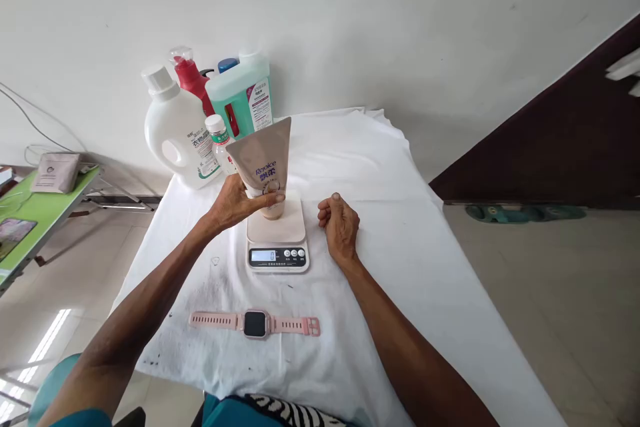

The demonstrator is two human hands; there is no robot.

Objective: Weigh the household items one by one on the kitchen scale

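My left hand is wrapped round the lower part of a beige Rejoice squeeze tube, its wide flat end pointing up. The tube is upright with a slight tilt, its cap end over the white kitchen scale. Whether the cap touches the platform I cannot tell. The scale's display reads 0. To the right of the scale, my right hand rests on the white cloth, fingers curled into a loose fist with nothing visible in it. A pink smartwatch lies stretched out in front of the scale.
Behind my left hand stand a white detergent jug, a small white-capped bottle, a red pump bottle and a green-liquid jug. White cloth covers the table, against a wall. A green side table is at left.
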